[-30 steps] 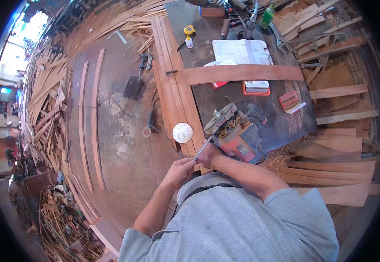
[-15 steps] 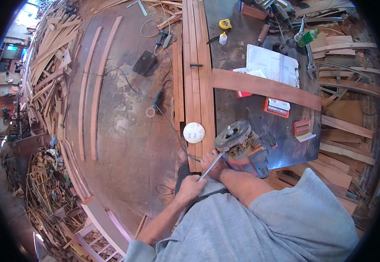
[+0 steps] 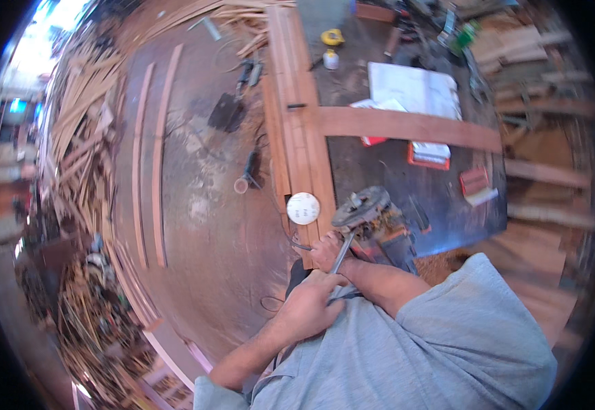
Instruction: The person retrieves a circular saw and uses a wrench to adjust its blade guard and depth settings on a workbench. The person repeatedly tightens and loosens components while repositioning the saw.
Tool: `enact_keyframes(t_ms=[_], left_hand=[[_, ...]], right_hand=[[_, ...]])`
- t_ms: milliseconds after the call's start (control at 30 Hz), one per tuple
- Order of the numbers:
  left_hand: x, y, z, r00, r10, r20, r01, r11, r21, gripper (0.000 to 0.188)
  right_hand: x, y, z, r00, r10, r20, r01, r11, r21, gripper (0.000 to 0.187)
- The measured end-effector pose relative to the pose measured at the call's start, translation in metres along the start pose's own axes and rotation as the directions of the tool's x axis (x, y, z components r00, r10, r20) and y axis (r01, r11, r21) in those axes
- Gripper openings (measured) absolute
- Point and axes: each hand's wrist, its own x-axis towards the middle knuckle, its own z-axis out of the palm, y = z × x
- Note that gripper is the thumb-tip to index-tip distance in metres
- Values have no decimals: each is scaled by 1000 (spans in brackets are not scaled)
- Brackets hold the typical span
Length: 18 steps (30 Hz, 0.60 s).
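Note:
My left hand [image 3: 311,306] is closed over the lower end of a slim steel bar [image 3: 342,251], like a wrench handle. The bar slants up to a power tool [image 3: 388,236] with a round grey metal base, lying on its side at the table's near edge. Just beyond the bar, my right hand [image 3: 326,250] has its fingers curled beside the tool; what they grip is hidden. A white round sanding disc [image 3: 303,208] lies on long wooden boards [image 3: 306,147] just ahead of my right hand.
A curved wooden plank [image 3: 407,126] crosses the dark table, with papers [image 3: 413,89], small boxes [image 3: 475,184], a yellow tape measure [image 3: 331,37] and a white bottle [image 3: 330,59] around it. Another corded tool [image 3: 248,174] and two strips [image 3: 159,164] lie left. Scrap wood [image 3: 86,102] is piled further left.
My left hand has shifted right and closer to my right hand, and the bar stands steeper. The view has turned slightly and blurred. The tool stays nearly in place.

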Motion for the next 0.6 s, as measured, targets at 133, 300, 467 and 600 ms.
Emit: enact_keyframes(t_ms=[133, 300, 467, 600], left_hand=[[65, 43, 2, 916, 399, 29, -384, 857, 344, 37], [233, 89, 22, 927, 376, 7, -323, 787, 525, 37], [333, 89, 21, 986, 132, -103, -32, 751, 659, 50], [356, 69, 18, 981, 75, -178, -1, 924, 382, 48]], right_hand=[[-12, 3, 3, 954, -84, -288, 74, 996, -43, 11], [-26, -12, -9, 962, -42, -268, 40, 999, -13, 10], [-84, -9, -32, 946, 318, 59, -322, 911, 258, 16], [-131, 13, -50, 887, 307, -345, -237, 944, 229, 37]])
